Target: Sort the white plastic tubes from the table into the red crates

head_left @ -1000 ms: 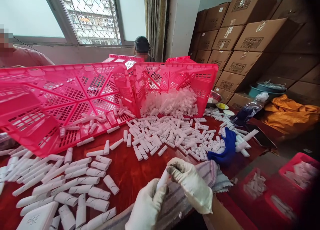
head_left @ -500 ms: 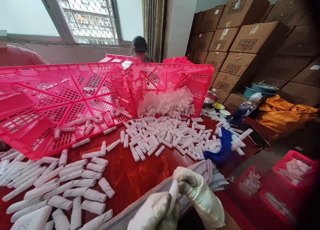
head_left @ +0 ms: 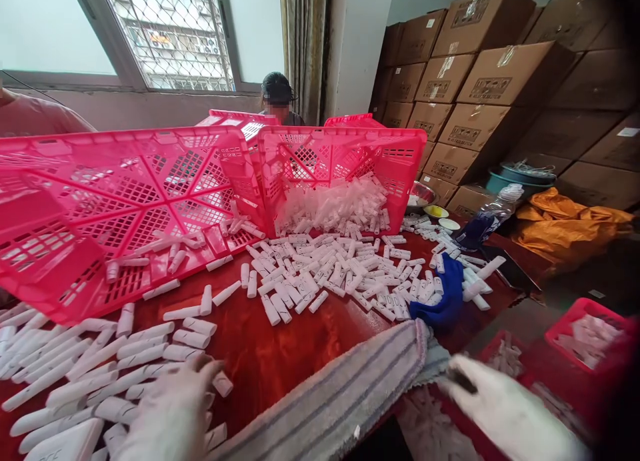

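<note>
My left hand, in a white glove and blurred, reaches over the white tubes at the table's left. Its fingers are bent but apart, with a tube by the fingertips. My right hand, also gloved, is at the lower right beyond the towel's end. Its thumb and fingers are apart with a dark gap between them, and nothing shows in it. Between my hands lies a striped grey towel along the table edge. Small whitish pieces lie below my right hand.
Pink crates lie on their sides across the red table, with a heap of white tubes before them. A blue cloth, a bottle and red baskets are at right. A person sits behind the crates.
My hands, together on a white tube before, have parted. My left hand has moved left over the tubes, my right hand right and down. The tube is no longer visible in either hand.
</note>
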Available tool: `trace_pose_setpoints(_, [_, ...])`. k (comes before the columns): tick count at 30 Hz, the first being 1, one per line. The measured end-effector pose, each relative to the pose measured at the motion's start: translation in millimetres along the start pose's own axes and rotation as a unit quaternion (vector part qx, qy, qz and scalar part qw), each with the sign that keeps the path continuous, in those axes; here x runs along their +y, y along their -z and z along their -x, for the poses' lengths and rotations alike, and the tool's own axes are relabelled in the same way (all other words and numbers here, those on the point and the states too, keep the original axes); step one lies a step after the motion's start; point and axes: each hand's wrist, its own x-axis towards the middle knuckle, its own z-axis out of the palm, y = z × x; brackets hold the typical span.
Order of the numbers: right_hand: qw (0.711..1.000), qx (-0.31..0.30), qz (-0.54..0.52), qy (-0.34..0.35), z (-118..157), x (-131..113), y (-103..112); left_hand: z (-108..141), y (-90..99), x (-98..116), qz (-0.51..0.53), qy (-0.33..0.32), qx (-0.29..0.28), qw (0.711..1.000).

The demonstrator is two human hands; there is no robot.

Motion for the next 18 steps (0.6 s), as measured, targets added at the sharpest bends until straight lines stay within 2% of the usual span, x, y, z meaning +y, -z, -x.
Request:
trace_pose_setpoints(2, [0.999, -0.016, 0.041, 0.028, -28, -9, -14, -20, 2.0, -19, -0.069, -0.022, -0.041, 0.997])
trace_pose_setpoints(3, [0.995, -0.024, 0.061, 0.072, -43, -18, -26, -27, 0.5, -20, -0.087, -0.039, -0.061, 0.994])
trace_pose_setpoints(4, [0.988, -0.008, 0.091, 0.124, -59, -27, -40, -31, -1.8, -17, -0.095, -0.056, -0.079, 0.991])
trace_pose_setpoints(5, [0.984, -0.006, 0.099, 0.147, -73, -37, -55, -33, -4.4, -10, -0.094, -0.066, -0.088, 0.989])
trace_pose_setpoints(8, [0.977, -0.017, 0.092, 0.191, -94, -60, -91, -28, -12.0, 18, -0.038, -0.08, -0.048, 0.995])
trace_pose_setpoints(11, [0.978, -0.021, 0.052, 0.203, -80, -74, -103, -17, -19.9, 45, 0.146, -0.081, 0.006, 0.986])
trace_pose_setpoints(13, [0.977, -0.074, -0.079, 0.181, -59, -82, -100, -8, -25.5, 65, 0.307, -0.052, -0.005, 0.95])
trace_pose_setpoints(14, [0.964, -0.121, -0.175, 0.161, -47, -86, -97, -4, -27.7, 75, 0.367, -0.034, -0.023, 0.929])
trace_pose_setpoints(16, [0.907, -0.2, -0.352, 0.116, -27, -96, -91, 4, -29.9, 94, 0.425, -0.009, -0.064, 0.903])
trace_pose_setpoints(17, [0.883, -0.215, -0.407, 0.096, -20, -100, -88, 7, -29.8, 102, 0.429, -0.009, -0.077, 0.9])
trace_pose_setpoints(18, [0.873, -0.216, -0.43, 0.083, -15, -104, -87, 10, -29.0, 109, 0.428, -0.012, -0.084, 0.9])
